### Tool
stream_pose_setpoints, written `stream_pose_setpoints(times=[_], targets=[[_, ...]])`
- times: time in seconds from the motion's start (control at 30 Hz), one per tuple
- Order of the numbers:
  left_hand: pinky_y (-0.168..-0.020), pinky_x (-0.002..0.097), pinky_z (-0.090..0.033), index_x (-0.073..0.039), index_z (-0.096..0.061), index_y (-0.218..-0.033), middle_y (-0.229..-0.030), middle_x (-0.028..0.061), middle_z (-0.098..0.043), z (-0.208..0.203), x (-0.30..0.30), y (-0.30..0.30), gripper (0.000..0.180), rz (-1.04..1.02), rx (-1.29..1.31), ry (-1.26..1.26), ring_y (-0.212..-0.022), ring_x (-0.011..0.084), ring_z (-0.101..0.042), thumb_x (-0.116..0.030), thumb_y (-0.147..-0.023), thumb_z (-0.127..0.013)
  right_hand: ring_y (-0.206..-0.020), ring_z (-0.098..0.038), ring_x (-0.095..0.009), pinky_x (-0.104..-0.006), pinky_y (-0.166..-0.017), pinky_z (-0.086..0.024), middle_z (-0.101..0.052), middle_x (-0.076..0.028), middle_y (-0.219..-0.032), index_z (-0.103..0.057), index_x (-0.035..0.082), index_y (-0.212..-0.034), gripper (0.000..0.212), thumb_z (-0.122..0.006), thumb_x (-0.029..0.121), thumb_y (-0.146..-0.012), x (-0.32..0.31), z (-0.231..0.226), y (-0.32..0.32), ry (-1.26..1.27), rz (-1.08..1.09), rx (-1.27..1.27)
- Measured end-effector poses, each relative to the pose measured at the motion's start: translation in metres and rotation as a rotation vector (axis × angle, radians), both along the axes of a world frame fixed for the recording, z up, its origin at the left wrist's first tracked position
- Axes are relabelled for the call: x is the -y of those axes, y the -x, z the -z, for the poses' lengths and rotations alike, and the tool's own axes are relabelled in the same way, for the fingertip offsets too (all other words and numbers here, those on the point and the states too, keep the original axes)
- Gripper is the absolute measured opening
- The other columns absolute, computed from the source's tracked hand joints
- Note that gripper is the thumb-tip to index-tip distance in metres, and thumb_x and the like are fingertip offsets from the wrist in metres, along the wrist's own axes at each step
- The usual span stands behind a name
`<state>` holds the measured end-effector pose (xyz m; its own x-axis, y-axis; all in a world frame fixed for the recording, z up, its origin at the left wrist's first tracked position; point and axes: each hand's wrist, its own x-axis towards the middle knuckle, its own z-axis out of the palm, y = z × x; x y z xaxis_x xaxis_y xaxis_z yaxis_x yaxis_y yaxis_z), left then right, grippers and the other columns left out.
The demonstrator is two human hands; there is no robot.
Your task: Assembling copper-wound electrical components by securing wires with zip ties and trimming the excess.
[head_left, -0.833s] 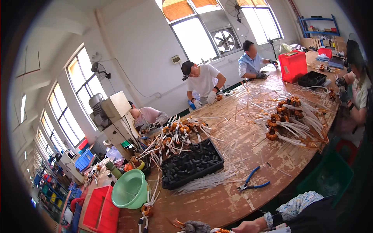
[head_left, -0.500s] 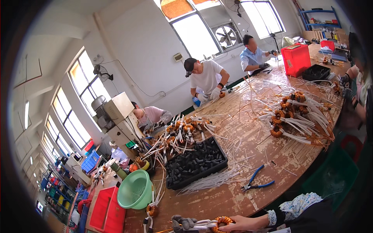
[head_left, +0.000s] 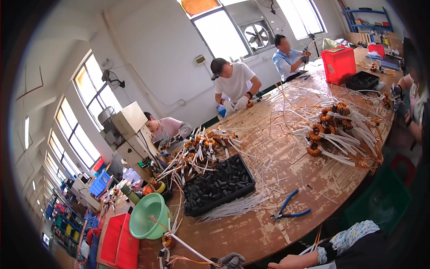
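Observation:
My left hand [head_left: 230, 260], in a grey glove, is at the lower edge, fingers curled around the lower end of a white wire [head_left: 192, 247]. That wire slants up toward the green basin and ends in bare copper. More copper strands [head_left: 190, 258] lie beside the glove. My right hand [head_left: 291, 261] is bare, closed and partly cut off by the lower edge; what it grips is hidden. White leads with copper ends [head_left: 316, 244] stick out behind its wrist. A copper-wound ring coil [head_left: 168, 241] with white leads lies to the left.
Blue-handled cutters [head_left: 291, 208] lie ahead. A black tray [head_left: 219, 186] holds short black tubes, beside white wire scraps [head_left: 233, 208]. The green basin [head_left: 150, 215] and red bin [head_left: 118, 240] stand left. Coils are heaped centrally [head_left: 204, 145] and at right [head_left: 327, 125]. Several people work around the table.
The ring coil between my hands has dropped out of view. A copper-tipped white wire now points up-left from my glove. My right hand moved right and lower; the far co-worker raised a coil.

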<state>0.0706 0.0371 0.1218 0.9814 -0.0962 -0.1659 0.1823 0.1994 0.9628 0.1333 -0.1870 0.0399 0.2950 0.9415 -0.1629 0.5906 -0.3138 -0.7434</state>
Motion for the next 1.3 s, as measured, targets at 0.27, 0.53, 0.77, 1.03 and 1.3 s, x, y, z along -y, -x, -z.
stream_pose_setpoints(times=[0.27,0.53,0.77,1.03,1.3], targets=[[-0.044,0.0233,-0.037,-0.005,-0.053,-0.095,-0.045,-0.0074,-0.028,-0.047,-0.035,0.008,0.025,-0.379,0.159,-0.059,-0.036,0.0054,-0.031,-0.029,-0.092,-0.048,-0.086,-0.062,-0.022,-0.0326,-0.073,-0.048,-0.063,-0.014,-0.094,-0.050,0.002,-0.102,0.060,-0.075,0.044,-0.067,-0.001,-0.015,0.013,-0.278,0.241,-0.533],[-0.065,0.0297,-0.049,-0.002,-0.051,-0.110,-0.064,0.0023,-0.051,-0.050,-0.101,0.030,0.034,-0.409,0.290,-0.050,-0.060,0.0139,-0.054,-0.031,-0.092,-0.049,-0.091,-0.060,-0.019,-0.0296,-0.079,-0.049,-0.061,-0.013,-0.099,-0.054,-0.001,-0.100,0.014,-0.049,0.008,-0.090,0.014,0.048,0.018,-0.446,0.240,-0.750],[-0.072,0.0320,-0.049,-0.002,-0.048,-0.115,-0.076,0.0060,-0.055,-0.048,-0.107,0.045,0.038,-0.530,0.366,-0.243,-0.072,0.0171,-0.057,-0.032,-0.091,-0.050,-0.069,-0.063,-0.024,-0.0350,-0.063,-0.050,-0.063,-0.016,-0.080,-0.047,-0.002,-0.099,0.042,-0.069,0.026,-0.076,0.004,-0.031,0.001,-0.761,0.232,-0.591],[-0.080,0.0347,-0.049,-0.001,-0.045,-0.122,-0.089,0.0102,-0.059,-0.036,-0.110,0.064,0.044,-0.647,0.419,-0.462,-0.085,0.0207,-0.059,-0.032,-0.091,-0.050,-0.110,-0.049,-0.016,-0.0291,-0.094,-0.039,-0.050,-0.010,-0.115,-0.031,-0.002,-0.124,0.058,-0.066,0.014,-0.081,-0.031,-0.049,-0.043,-0.716,0.267,-0.590],[-0.066,0.0283,-0.047,-0.003,-0.044,-0.121,-0.098,0.0092,-0.058,0.002,-0.038,0.000,0.050,-0.293,0.380,-0.170,-0.081,0.0185,-0.057,-0.031,-0.083,-0.060,-0.065,-0.061,-0.030,-0.0369,-0.059,-0.047,-0.058,-0.021,-0.072,-0.045,-0.003,-0.102,0.057,-0.077,0.028,-0.066,-0.064,-0.060,0.006,-0.486,0.268,0.059]])
